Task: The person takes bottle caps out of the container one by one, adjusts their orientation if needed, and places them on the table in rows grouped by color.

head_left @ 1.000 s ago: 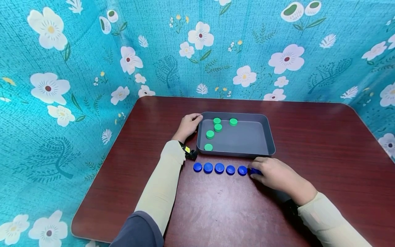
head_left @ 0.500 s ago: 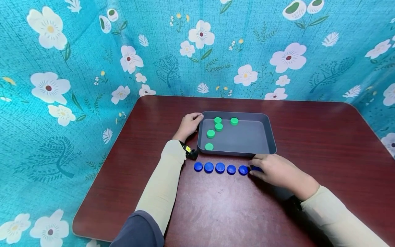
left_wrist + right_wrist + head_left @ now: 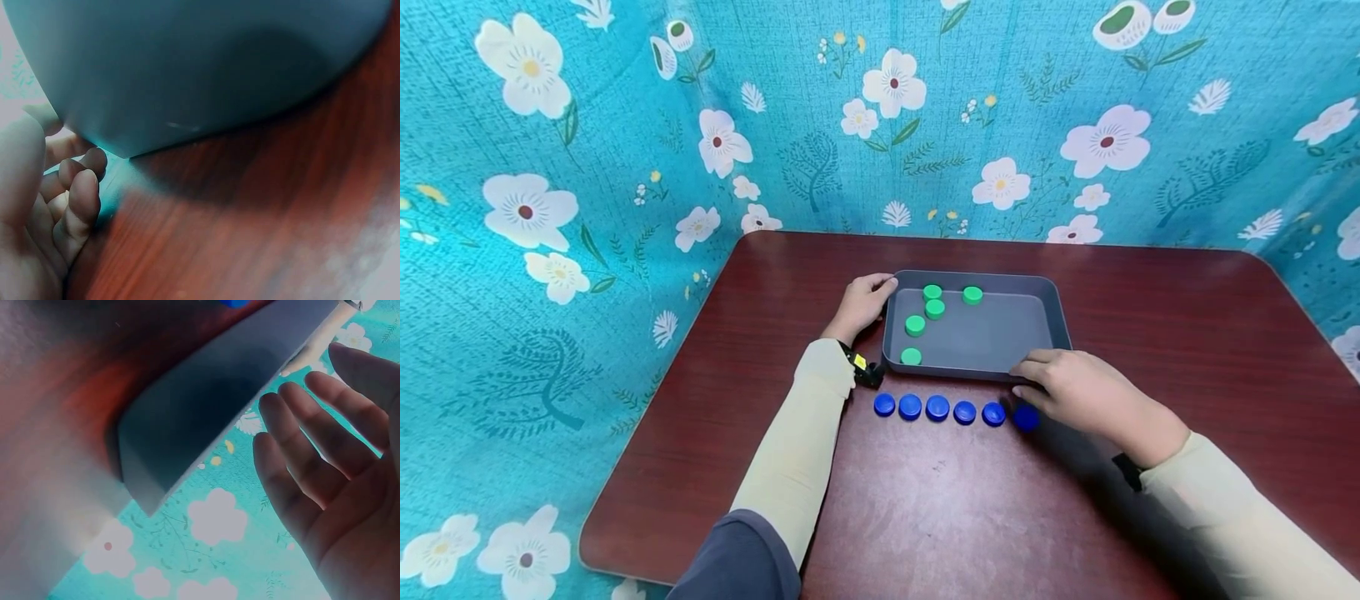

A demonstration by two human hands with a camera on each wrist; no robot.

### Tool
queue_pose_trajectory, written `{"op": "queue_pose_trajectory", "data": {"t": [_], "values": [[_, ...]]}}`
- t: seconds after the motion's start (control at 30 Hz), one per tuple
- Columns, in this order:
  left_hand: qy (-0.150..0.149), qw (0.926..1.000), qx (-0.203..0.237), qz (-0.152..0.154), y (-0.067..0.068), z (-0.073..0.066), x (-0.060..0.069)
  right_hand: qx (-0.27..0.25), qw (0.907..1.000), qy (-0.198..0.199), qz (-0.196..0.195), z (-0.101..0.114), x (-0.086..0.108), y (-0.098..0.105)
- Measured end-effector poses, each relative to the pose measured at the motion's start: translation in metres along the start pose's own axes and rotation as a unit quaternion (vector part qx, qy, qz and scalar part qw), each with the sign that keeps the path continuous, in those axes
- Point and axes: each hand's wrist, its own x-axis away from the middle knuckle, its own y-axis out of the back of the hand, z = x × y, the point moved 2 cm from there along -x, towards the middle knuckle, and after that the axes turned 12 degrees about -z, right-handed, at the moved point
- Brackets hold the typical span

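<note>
A dark grey rectangular tray [image 3: 1000, 329] lies on the table, with several green bottle caps [image 3: 935, 309] spread over its left part. At its far left corner my left hand [image 3: 857, 304] grips the rim; the left wrist view shows curled fingers against the tray's wall [image 3: 162, 81]. Several blue bottle caps [image 3: 937, 407] form a row in front of the tray. Over the tray's near right corner hovers my right hand [image 3: 1082, 387], just above the rightmost blue cap [image 3: 1026, 417] and apart from it. Its fingers [image 3: 294, 437] are loosely extended and hold nothing.
The dark red wooden table [image 3: 925, 517] has rounded far corners. Behind and to the left hangs a turquoise flowered cloth [image 3: 820, 108]. A small black device [image 3: 868, 371] on my left wrist sits close to the tray's near left corner.
My right hand has let go of the rightmost blue cap and risen up and away over the tray's near right edge. The cap stays at the row's end. My left hand keeps its place.
</note>
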Motion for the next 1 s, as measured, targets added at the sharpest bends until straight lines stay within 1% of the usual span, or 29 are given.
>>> {"op": "queue_pose_trajectory", "data": {"t": [0.17,0.37,0.67,0.83,1.0], "values": [[0.004,1.0,0.001,-0.001,0.0,-0.002,0.0,-0.006,0.9999,0.009,-0.002,-0.002,-0.012,0.004],[0.002,1.0,0.005,-0.001,-0.001,-0.002,0.0,-0.01,0.9999,0.005,-0.002,-0.007,-0.027,0.005],[0.005,0.9999,0.008,-0.005,-0.001,0.0,-0.001,-0.021,0.9995,0.017,-0.018,-0.012,-0.049,-0.007],[0.005,1.0,0.008,-0.001,-0.001,0.0,0.0,-0.02,0.9996,0.02,-0.003,-0.01,-0.06,-0.01],[0.001,0.9998,0.019,-0.002,-0.001,0.001,-0.002,-0.018,0.9993,0.032,0.008,-0.004,-0.072,-0.01]]}}
